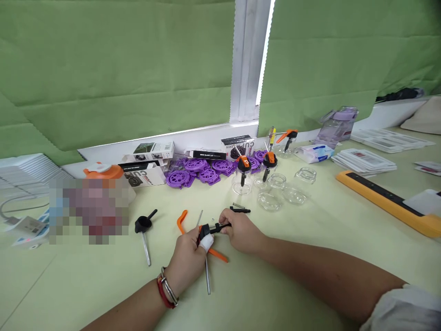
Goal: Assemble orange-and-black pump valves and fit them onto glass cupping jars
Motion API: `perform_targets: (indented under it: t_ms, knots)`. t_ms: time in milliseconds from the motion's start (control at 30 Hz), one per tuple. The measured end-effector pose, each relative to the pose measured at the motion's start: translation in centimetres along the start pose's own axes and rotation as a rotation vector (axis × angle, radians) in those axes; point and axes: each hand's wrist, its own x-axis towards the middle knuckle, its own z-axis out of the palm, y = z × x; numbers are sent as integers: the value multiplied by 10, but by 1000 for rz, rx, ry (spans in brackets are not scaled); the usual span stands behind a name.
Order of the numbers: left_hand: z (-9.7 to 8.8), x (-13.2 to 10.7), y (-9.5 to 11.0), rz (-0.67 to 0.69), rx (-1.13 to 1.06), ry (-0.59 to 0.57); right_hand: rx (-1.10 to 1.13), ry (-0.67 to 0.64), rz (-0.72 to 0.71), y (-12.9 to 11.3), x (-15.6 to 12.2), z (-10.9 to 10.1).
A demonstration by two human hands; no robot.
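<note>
My left hand (189,255), with a white wrap on the thumb, is closed round a black lid-like part (204,231). My right hand (241,230) pinches the dark end of a slim black and metal stem (216,227) that meets this part. An orange lever (219,255) and a metal tube (207,278) stick out below my left hand; whether they join the held part is hidden. Another orange lever (182,220) lies just beyond. Past my right hand rest a spring (238,206) and a small black piece (242,210). Leftward lies a black cap with a metal tube (143,224).
Clear jars with black and orange tops (244,170) stand at the back, near loose clear jars (270,201). Purple plastic parts (179,178) and boxes (146,175) line the wall. A yellow and black bar-shaped device (386,200) lies right; a power strip (32,230) lies left.
</note>
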Motion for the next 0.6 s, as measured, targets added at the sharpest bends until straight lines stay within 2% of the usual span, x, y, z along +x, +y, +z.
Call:
perform_targets:
  t_ms: [600]
  knots:
    - [-1,2,3,-22,-13,5,4,7,-17,4,0,0]
